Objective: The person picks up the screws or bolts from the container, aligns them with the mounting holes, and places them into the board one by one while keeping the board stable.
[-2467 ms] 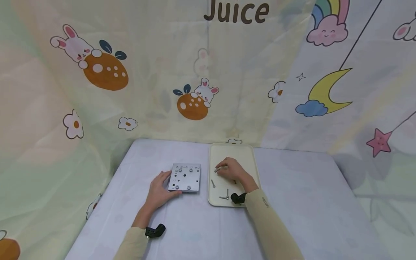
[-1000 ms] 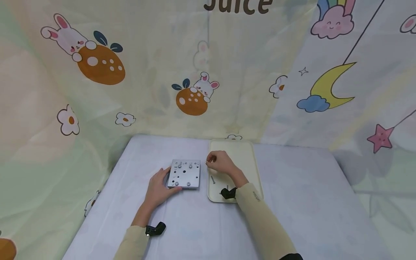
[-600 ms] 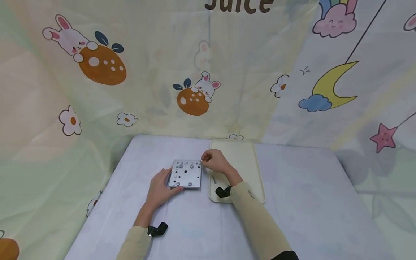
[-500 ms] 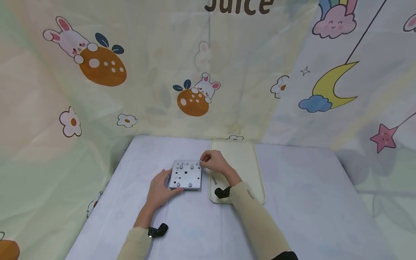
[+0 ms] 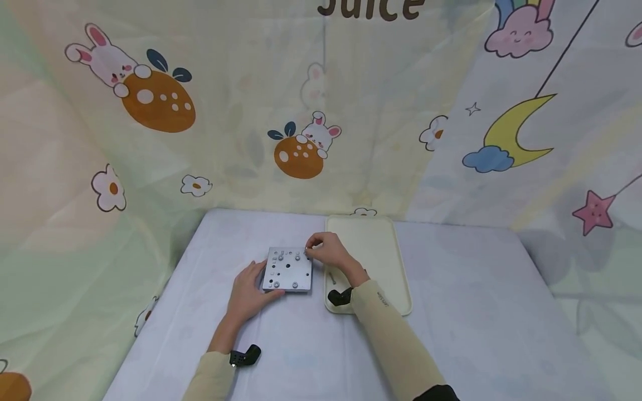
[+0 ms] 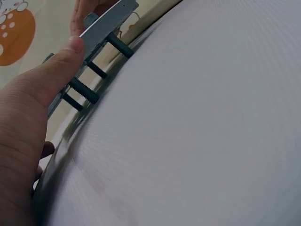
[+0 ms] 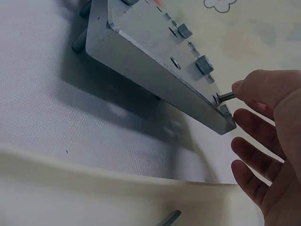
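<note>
1. Metal plate [image 5: 287, 274] sits over white cloth [image 5: 301, 345], left of the cream tray [image 5: 373, 245], bolts [image 6: 120, 45] jutting from its underside
2. Left hand [image 5: 248, 292] grips its near-left corner, thumb and fingers spread along two edges
3. Right hand [image 5: 329, 249] pinches a small screw [image 7: 227, 97] at a far-right hole, other fingers apart

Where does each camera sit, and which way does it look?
Head: worn on the head, facing forward and down at the drilled metal plate and cream tray; left hand, right hand and both sleeves show.
Left wrist: on that wrist, facing the plate's side and bolts below; both hands partly show.
Right wrist: on that wrist, facing the plate and pinched screw; only the right hand shows.
Both wrist views share the plate and right hand.
</note>
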Action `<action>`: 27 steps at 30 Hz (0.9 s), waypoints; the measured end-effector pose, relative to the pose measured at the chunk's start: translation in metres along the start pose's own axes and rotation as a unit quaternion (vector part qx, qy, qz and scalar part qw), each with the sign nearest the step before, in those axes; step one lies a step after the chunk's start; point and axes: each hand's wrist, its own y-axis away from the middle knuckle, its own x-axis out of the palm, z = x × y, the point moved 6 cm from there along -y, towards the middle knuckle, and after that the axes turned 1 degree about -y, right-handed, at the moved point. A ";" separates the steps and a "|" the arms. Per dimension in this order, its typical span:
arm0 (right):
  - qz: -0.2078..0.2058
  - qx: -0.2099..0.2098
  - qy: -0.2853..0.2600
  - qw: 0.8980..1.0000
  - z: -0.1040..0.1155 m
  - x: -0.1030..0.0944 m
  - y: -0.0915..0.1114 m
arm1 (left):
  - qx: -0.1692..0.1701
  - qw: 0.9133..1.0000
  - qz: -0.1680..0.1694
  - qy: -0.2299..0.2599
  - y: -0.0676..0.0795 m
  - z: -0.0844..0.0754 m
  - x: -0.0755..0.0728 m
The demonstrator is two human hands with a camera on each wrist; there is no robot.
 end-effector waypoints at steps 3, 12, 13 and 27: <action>0.005 0.001 -0.006 1.000 -0.001 0.002 0.000 | -0.002 1.000 -0.001 -0.002 0.002 0.000 0.000; 0.000 0.004 -0.001 1.000 -0.003 0.004 0.002 | -0.005 1.000 0.001 0.001 0.003 -0.001 0.002; 0.000 0.006 -0.001 1.000 -0.003 0.005 0.003 | -0.006 1.000 0.002 0.000 0.004 -0.001 0.002; -0.013 0.007 -0.001 1.000 -0.007 -0.002 0.008 | 0.001 1.000 -0.005 0.005 0.006 -0.003 -0.001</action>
